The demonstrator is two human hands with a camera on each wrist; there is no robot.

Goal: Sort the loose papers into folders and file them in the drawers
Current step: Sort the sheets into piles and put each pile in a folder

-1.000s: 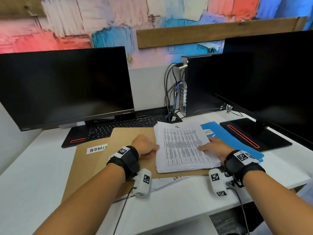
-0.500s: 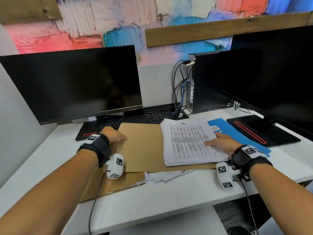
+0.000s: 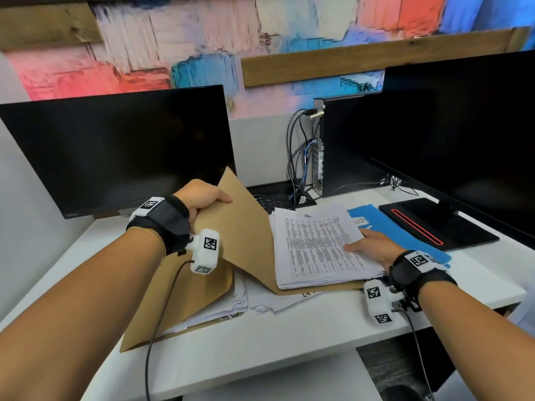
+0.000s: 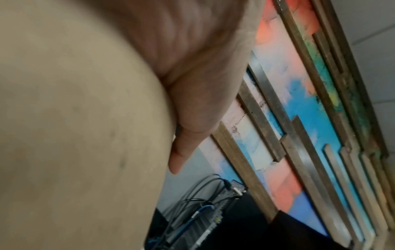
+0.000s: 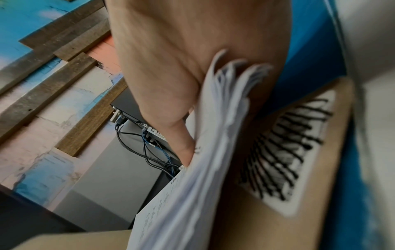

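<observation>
While the left hand point(image 3: 202, 198) grips the raised folder cover point(image 3: 246, 241), the right hand point(image 3: 373, 247) lies flat on the paper stack point(image 3: 315, 244) inside it on the surface point(image 3: 260, 342); closing too quickly could catch and crease protruding sheet edges.

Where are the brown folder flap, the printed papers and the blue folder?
brown folder flap point(image 3: 246, 227), head view, lifted cover's middle.
printed papers point(image 3: 315, 241), head view, top sheet.
blue folder point(image 3: 388, 230), head view, bare middle.

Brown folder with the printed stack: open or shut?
Half open: left hand holds the folder cover raised; stack lies uncovered under right hand.
</observation>
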